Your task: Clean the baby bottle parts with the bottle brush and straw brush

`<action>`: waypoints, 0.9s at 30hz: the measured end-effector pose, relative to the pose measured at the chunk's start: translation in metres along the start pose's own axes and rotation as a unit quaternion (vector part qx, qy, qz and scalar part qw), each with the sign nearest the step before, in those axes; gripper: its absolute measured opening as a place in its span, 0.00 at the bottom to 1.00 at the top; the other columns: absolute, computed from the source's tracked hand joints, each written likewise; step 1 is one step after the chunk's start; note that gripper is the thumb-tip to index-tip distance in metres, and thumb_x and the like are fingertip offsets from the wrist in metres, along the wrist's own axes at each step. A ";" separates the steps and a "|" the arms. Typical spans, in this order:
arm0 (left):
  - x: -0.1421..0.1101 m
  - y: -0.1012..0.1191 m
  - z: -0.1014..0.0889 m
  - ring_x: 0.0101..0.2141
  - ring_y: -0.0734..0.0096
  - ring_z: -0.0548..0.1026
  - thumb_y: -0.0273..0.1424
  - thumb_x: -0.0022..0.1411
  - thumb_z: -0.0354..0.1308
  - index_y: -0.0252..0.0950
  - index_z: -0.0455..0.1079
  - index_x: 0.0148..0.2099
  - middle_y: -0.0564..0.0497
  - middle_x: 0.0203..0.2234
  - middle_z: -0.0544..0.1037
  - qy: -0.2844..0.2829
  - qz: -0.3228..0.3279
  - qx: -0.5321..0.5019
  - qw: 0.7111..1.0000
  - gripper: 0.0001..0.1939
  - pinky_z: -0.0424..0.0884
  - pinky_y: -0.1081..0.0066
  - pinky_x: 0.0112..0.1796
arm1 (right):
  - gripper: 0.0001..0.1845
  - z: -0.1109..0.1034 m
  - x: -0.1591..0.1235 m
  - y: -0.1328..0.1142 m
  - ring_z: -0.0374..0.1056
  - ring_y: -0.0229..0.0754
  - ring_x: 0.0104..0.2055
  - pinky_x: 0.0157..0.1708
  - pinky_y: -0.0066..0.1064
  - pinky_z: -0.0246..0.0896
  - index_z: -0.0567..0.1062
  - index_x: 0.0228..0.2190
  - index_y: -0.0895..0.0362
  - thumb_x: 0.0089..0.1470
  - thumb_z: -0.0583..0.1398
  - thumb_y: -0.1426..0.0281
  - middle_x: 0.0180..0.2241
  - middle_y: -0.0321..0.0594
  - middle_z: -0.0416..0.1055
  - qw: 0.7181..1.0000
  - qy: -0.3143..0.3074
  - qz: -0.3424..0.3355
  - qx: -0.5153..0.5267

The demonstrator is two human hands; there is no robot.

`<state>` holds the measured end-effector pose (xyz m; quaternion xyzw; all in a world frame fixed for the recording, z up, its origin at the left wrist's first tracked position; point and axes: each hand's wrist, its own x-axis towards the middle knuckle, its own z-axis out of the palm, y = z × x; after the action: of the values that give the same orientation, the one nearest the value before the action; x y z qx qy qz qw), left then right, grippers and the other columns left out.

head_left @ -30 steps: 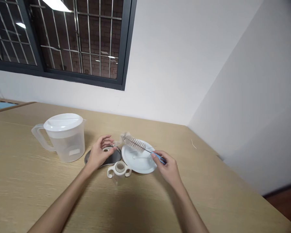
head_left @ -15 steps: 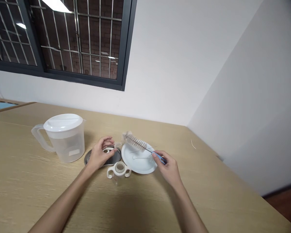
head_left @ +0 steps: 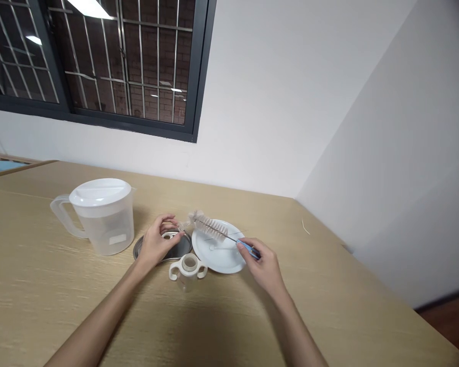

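Note:
My right hand (head_left: 263, 262) is closed round the blue handle of a bottle brush (head_left: 212, 228), whose white bristles point left above the plate. Between the fingertips of my left hand (head_left: 156, 245) is a small clear bottle teat (head_left: 183, 226), and the brush tip is right beside it; whether it enters the teat I cannot tell. Under my left hand lies an oval metal tray (head_left: 182, 251) with a white ring-like part (head_left: 169, 235) on it. A clear baby bottle (head_left: 187, 275) with two cream handles stands upright and uncapped in front of the tray.
A white plate (head_left: 231, 263) holds thin wire-like tools beneath the brush. To the left stands a translucent lidded pitcher (head_left: 105, 221). A thin pale strip (head_left: 305, 227) lies on the wooden table (head_left: 329, 295) at right. Walls and a barred window border the table.
The brush and my right hand have shifted slightly left, bringing the bristle tip closer to the teat. My left hand stays almost in place.

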<state>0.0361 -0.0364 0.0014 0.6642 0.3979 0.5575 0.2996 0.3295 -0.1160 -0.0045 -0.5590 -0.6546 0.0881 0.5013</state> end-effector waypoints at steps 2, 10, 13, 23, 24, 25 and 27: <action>0.000 -0.001 0.000 0.40 0.64 0.79 0.34 0.53 0.66 0.37 0.63 0.51 0.47 0.38 0.78 0.000 0.003 0.000 1.000 0.24 0.75 0.61 0.45 | 0.13 0.000 0.001 0.001 0.72 0.45 0.36 0.35 0.32 0.64 0.78 0.36 0.55 0.58 0.60 0.59 0.36 0.43 0.77 1.000 0.005 0.000 -0.004; 0.000 -0.003 0.000 0.41 0.63 0.79 0.35 0.53 0.66 0.38 0.64 0.51 0.46 0.40 0.78 0.001 0.009 0.004 1.000 0.24 0.75 0.61 0.45 | 0.16 -0.002 0.002 -0.003 0.72 0.45 0.35 0.34 0.32 0.65 0.78 0.37 0.56 0.57 0.60 0.57 0.36 0.45 0.78 0.999 0.027 0.019 -0.007; 0.000 -0.004 -0.001 0.41 0.63 0.79 0.36 0.54 0.65 0.38 0.64 0.51 0.46 0.41 0.78 -0.002 0.019 0.025 0.999 0.24 0.75 0.60 0.46 | 0.17 -0.002 0.002 -0.006 0.72 0.45 0.35 0.34 0.32 0.65 0.78 0.37 0.57 0.57 0.60 0.56 0.36 0.45 0.78 0.999 0.032 0.024 0.008; 0.000 -0.007 0.000 0.42 0.62 0.78 0.37 0.54 0.65 0.38 0.65 0.52 0.47 0.41 0.78 0.002 0.028 0.057 0.998 0.24 0.75 0.60 0.45 | 0.14 0.002 -0.001 -0.003 0.72 0.46 0.37 0.36 0.33 0.65 0.78 0.37 0.55 0.58 0.59 0.58 0.38 0.45 0.77 1.000 -0.002 -0.010 -0.015; 0.000 -0.007 0.000 0.42 0.62 0.78 0.37 0.54 0.65 0.38 0.65 0.52 0.47 0.41 0.78 0.003 0.030 0.058 0.998 0.24 0.75 0.60 0.45 | 0.14 0.001 0.000 -0.002 0.72 0.46 0.37 0.36 0.33 0.65 0.78 0.37 0.55 0.59 0.59 0.59 0.38 0.44 0.77 1.000 0.001 -0.010 -0.019; 0.000 -0.007 0.000 0.42 0.62 0.78 0.37 0.54 0.65 0.38 0.65 0.52 0.47 0.41 0.78 0.003 0.033 0.060 0.998 0.24 0.75 0.60 0.45 | 0.14 0.001 0.000 -0.002 0.72 0.46 0.37 0.36 0.33 0.65 0.78 0.37 0.55 0.59 0.59 0.59 0.38 0.44 0.77 1.000 0.002 -0.010 -0.020; 0.000 -0.008 0.000 0.42 0.62 0.78 0.37 0.54 0.65 0.38 0.65 0.51 0.47 0.41 0.78 0.005 0.039 0.064 0.997 0.24 0.75 0.60 0.46 | 0.14 -0.001 0.000 -0.001 0.72 0.45 0.37 0.36 0.33 0.65 0.78 0.37 0.55 0.59 0.59 0.59 0.38 0.44 0.77 1.000 0.005 -0.008 -0.021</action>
<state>0.0344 -0.0327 -0.0050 0.6941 0.4083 0.5454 0.2323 0.3295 -0.1164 -0.0034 -0.5642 -0.6584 0.0675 0.4936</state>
